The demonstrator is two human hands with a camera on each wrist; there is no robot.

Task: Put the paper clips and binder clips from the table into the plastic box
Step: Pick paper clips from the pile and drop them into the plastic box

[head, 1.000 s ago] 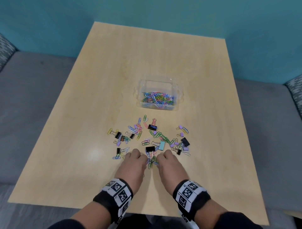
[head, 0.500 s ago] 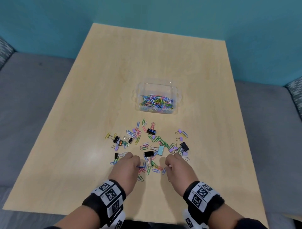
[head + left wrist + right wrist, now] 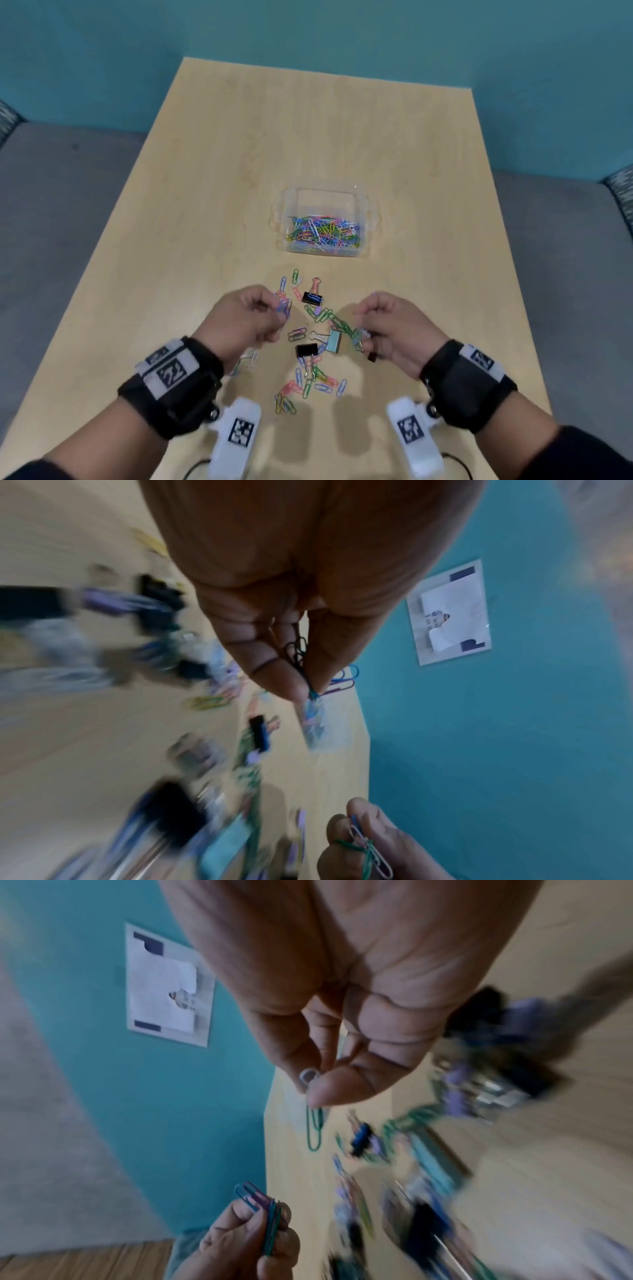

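Your left hand (image 3: 245, 320) pinches a bundle of paper clips (image 3: 283, 306), long axes running out past the fingertips. Your right hand (image 3: 394, 330) pinches clips too, one green clip (image 3: 315, 1130) hanging lengthwise below the thumb. The box (image 3: 325, 197) sits beyond both grips.

left hand (image 3: 245, 323): raised, fingers pinched on clips | right hand (image 3: 394, 330): raised, fingers pinched on clips

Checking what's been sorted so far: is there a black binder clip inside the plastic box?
No: the plastic box shows only coloured paper clips; the black binder clips lie on the table.
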